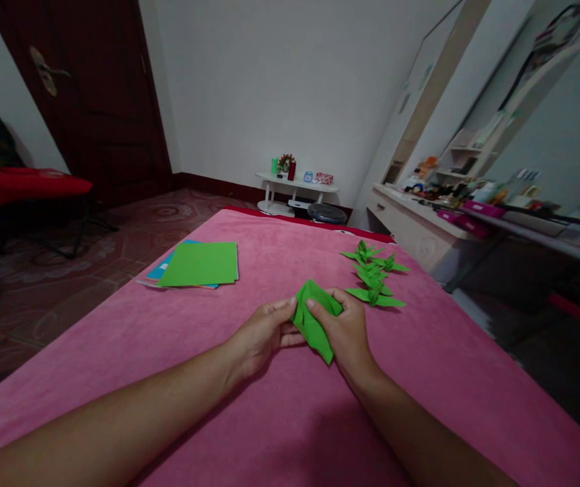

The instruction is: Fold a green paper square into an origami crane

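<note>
Between my hands is a partly folded piece of green origami paper [315, 331], held just above the pink cloth [270, 419]. My left hand [268, 331] pinches its left edge, thumb on top and fingers beneath. On the right side, my right hand [347, 331] grips the paper with its thumb pressed on the upper face; its other fingers are partly hidden behind the sheet. Several folded green paper shapes with pointed tips [372, 274] lie in a group beyond my right hand. Farther left sits a stack of square paper [201, 264], green on top with blue below.
A low white shelf [297, 182] with small items stands against the far wall. A dressing table [422, 220] crowded with small items runs along the right. At the left are a red-covered chair [21, 186] and a dark door [87, 88].
</note>
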Action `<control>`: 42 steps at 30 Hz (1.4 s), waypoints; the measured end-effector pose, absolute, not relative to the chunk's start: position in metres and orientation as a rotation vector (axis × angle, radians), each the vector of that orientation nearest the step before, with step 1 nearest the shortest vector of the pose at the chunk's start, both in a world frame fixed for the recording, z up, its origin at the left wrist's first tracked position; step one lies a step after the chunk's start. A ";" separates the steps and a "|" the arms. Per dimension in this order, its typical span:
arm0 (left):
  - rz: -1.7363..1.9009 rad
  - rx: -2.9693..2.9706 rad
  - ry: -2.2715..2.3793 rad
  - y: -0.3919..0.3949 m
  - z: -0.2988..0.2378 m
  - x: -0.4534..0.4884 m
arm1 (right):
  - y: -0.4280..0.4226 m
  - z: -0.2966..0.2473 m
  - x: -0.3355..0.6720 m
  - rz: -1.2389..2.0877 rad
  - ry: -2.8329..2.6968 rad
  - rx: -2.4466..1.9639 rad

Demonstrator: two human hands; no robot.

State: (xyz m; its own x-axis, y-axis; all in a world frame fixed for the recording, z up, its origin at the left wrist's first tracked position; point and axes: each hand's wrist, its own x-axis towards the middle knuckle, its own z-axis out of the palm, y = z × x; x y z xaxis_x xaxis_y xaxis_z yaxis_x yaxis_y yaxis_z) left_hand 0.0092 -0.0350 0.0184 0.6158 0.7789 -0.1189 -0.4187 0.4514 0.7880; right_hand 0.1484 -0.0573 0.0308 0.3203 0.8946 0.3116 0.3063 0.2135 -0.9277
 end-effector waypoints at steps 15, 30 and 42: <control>0.818 0.833 0.599 -0.036 0.015 0.012 | -0.062 0.030 0.144 0.691 -1.161 -1.285; 1.036 1.153 0.715 -0.034 0.013 0.017 | -0.062 0.028 0.148 0.763 -1.232 -1.277; 0.939 1.397 0.706 -0.033 0.013 0.015 | -0.060 0.036 0.152 0.725 -1.360 -1.274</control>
State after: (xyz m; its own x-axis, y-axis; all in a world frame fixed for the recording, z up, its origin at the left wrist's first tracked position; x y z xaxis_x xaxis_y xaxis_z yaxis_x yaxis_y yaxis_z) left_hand 0.0146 -0.0328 0.0126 0.4814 0.8684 0.1185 -0.1274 -0.0645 0.9898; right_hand 0.1516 -0.0599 0.0363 0.1591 0.9433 0.2914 0.2839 0.2389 -0.9286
